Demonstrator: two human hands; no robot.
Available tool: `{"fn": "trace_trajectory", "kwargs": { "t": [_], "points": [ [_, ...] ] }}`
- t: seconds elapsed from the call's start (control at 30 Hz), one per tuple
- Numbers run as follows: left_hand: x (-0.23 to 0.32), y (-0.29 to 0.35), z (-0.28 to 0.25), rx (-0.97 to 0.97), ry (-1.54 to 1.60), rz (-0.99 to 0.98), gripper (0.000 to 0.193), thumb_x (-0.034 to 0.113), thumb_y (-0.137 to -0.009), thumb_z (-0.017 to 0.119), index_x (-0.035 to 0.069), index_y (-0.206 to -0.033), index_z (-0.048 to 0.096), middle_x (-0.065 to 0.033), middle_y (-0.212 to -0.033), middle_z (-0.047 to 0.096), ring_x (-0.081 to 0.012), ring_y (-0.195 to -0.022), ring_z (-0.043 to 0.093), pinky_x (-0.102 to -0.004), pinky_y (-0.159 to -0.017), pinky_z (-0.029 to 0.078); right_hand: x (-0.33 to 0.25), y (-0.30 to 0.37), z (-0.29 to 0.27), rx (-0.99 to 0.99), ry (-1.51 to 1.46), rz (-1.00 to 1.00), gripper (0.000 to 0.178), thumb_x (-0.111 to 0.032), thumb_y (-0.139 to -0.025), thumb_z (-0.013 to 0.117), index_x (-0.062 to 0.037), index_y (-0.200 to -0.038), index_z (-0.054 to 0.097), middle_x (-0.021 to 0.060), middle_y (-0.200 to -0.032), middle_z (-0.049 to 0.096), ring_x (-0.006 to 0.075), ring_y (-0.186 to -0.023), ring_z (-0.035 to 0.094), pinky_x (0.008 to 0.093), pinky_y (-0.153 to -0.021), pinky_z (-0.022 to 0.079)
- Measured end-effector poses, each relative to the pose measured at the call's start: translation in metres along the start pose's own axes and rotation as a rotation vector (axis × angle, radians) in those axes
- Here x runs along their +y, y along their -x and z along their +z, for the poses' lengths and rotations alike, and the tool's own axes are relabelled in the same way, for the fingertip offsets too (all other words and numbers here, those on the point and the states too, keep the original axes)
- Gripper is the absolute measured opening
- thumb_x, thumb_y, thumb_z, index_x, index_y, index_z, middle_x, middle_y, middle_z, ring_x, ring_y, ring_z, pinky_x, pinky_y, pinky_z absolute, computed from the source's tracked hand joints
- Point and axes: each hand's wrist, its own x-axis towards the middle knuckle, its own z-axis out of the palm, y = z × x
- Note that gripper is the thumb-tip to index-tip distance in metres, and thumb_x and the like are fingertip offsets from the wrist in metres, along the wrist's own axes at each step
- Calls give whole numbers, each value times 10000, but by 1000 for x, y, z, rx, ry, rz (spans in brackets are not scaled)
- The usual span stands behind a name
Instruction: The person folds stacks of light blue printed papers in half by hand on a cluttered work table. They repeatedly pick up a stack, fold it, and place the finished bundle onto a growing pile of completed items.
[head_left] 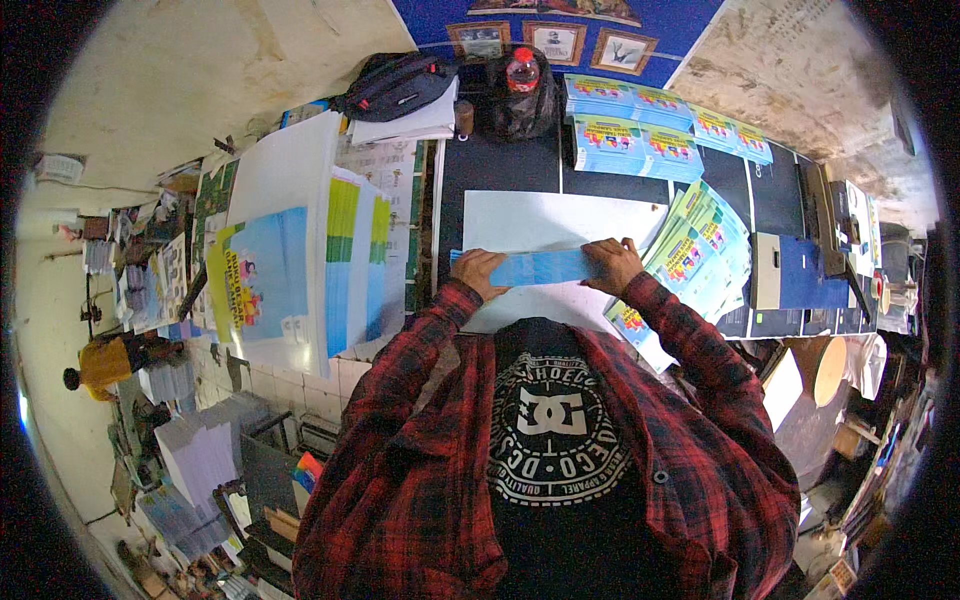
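Note:
A blue-edged stack of printed sheets (545,268) stands in front of my chest, held between both hands. My left hand (478,272) is closed round its left end. At the other end, my right hand (613,266) grips it with bent fingers. Beneath it lies a large white board (510,212) on the dark table. Just right of my right hand, a fanned pile of green, yellow and blue printed covers (698,245) spreads over the board's edge and runs under my right forearm.
Neat stacks of printed booklets (610,145) stand at the back right. Further back are a red-capped bottle (522,72) in a black bag and a black pouch (400,88). Tall piles of printed sheets (342,245) rise at the left. A person in yellow (112,362) is far left.

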Motion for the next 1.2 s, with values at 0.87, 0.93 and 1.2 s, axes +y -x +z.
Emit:
{"fn": "trace_trajectory", "kwargs": {
  "t": [0.87,0.93,1.2],
  "points": [
    [-23,31,-30,-216,68,-129,715,379,-673,755,77,-1267,496,-156,-1210,561,-326,-1129,525,-431,-996,401,20,10,-3,-42,-8,-24,600,-409,-699,721,-127,-1201,550,63,-1102,622,227,-1060,550,443,-936,342],
    [-27,33,-33,-182,9,-84,718,388,-695,742,91,-1293,480,-151,-1206,566,-318,-1112,540,-425,-981,419,20,14,0,-38,5,-7,599,-411,-699,720,-127,-1199,551,61,-1095,626,227,-1058,551,447,-935,341],
    [-36,45,-36,-274,-39,-124,679,377,-734,725,86,-1293,472,-151,-1196,570,-324,-1106,540,-426,-958,435,18,15,-4,-14,-1,-37,598,-433,-711,710,-124,-1199,556,56,-1070,639,223,-1033,568,447,-916,343]
  ]
}}
